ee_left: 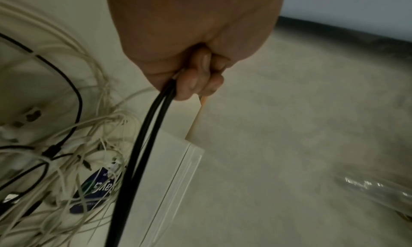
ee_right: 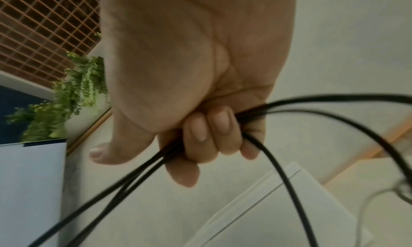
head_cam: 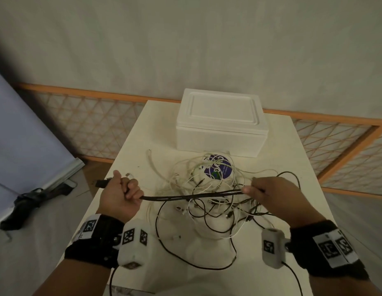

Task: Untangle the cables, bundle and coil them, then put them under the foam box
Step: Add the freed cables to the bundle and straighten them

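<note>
A doubled black cable (head_cam: pixel 192 196) runs taut and nearly level above the surface (head_cam: pixel 292 167), its strands side by side and its plug end (head_cam: pixel 101 183) sticking out to the left. Beneath it a tangle of thin white and black cables (head_cam: pixel 209 189) lies loosely heaped in the middle of the surface. The white foam box (head_cam: pixel 221 122), lid on, sits just behind the heap at the far edge.
</note>
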Demonstrator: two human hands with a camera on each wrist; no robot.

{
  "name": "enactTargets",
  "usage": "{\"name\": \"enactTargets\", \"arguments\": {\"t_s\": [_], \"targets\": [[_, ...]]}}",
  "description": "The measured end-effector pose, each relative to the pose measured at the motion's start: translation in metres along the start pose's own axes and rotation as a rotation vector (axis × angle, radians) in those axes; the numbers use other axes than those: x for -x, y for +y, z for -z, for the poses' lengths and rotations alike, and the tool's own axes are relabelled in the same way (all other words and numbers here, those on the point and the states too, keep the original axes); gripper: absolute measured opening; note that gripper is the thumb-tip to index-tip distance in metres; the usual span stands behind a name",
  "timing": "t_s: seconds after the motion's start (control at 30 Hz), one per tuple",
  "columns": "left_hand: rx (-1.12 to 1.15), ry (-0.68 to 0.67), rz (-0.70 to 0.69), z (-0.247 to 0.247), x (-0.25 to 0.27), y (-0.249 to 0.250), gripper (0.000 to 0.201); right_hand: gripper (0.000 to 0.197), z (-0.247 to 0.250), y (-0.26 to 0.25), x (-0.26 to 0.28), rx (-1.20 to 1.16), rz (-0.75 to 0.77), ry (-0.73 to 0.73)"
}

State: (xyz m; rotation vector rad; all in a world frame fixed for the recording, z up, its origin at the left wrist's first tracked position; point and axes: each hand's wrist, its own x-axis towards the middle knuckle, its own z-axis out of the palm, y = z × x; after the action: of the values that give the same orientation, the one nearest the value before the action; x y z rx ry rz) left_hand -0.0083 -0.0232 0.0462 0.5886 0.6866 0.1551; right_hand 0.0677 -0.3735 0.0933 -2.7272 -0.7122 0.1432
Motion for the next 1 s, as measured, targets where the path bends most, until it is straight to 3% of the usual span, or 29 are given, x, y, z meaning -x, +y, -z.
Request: {"name": "enactTargets", "arguments": {"t_s": [0.27, 0.43, 0.53, 0.63, 0.83, 0.9, 1.0], "targets": [[0.050, 0.134, -0.030, 0.031, -0.009, 0.031, 0.064, 0.029, 0.001, 0.040, 0.016, -0.051, -0.032, 0.162], [-0.026, 0.108, -0.020, 0.027, -0.012, 0.019, 0.070, 0.045, 0.000, 0.049, 0.027, -0.131, -0.067, 0.268], [-0.015, 0.107, -0.012, 0.025, -0.015, 0.016, 0.072, 0.023, -0.002, 0.056, 0.028, -0.191, -0.095, 0.215], [-0.002, 0.119, -0.024, 0.026, -0.019, 0.029, 0.069, 0.030, -0.012, 0.073, 0.023, -0.148, -0.166, 0.096], [0.020, 0.119, -0.050, 0.021, -0.024, 0.052, 0.070, 0.011, -0.018, 0.076, 0.009, -0.109, -0.256, 0.141], [0.028, 0.109, -0.042, 0.018, -0.027, 0.053, 0.067, 0.010, -0.018, 0.073, 0.003, -0.203, -0.295, 0.195], [0.005, 0.077, -0.032, 0.013, -0.030, 0.047, 0.063, 0.007, -0.004, 0.068, -0.004, -0.562, -0.361, 0.335]]}}
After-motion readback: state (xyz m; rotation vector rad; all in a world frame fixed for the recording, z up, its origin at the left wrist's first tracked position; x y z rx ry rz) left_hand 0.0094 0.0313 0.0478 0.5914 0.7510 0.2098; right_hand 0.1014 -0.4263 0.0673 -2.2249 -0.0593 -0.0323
